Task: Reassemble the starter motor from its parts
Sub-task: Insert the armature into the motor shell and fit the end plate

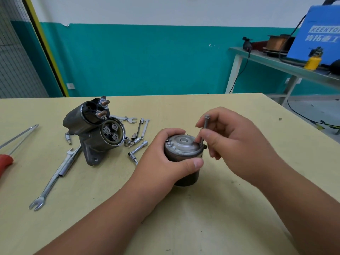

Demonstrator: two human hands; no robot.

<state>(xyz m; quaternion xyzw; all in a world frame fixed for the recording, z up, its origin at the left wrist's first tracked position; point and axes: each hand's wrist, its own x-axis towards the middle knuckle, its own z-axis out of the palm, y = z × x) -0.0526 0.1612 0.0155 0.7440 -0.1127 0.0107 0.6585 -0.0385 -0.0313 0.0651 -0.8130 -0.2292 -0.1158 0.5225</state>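
Note:
The dark motor body (185,157) stands upright on the table with its silver end cap (183,144) on top. My left hand (165,155) wraps around its left side, thumb across the front. My right hand (231,140) pinches a long through bolt (204,128) that stands upright in a hole at the cap's right rim. One bolt head (169,144) sits flush at the cap's left rim. The drive housing (95,131) with its solenoid (86,113) lies to the left, open end showing three planetary gears (111,131).
Spanners (57,173), sockets and extension bars (138,146) lie scattered around the housing. A red-handled screwdriver (7,159) and long rods reach in from the left edge. A side bench (287,65) with a blue machine (320,34) stands at the back right.

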